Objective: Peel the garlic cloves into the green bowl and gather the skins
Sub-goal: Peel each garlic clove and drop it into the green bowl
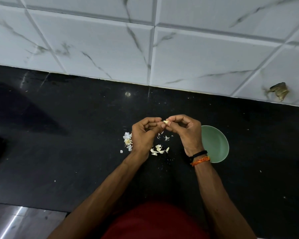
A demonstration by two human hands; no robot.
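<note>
I see both hands raised over the counter (76,152), left hand (143,133) and right hand (185,131) fingertips pinching one small light clove (166,122), bowl (217,145) at 3 o'clock, skins (158,150) below; papery skin, slippery clove, grip the ends.

The black counter (76,152) looks shiny and smooth. The wall tiles (197,57) look glossy. The green bowl (216,145) looks matt.

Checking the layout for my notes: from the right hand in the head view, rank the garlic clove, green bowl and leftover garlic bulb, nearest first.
1. Garlic clove: pinched at the right hand's fingertips.
2. Green bowl: on the counter, just right of that hand.
3. Leftover garlic bulb: beyond the left hand, farthest left.
</note>
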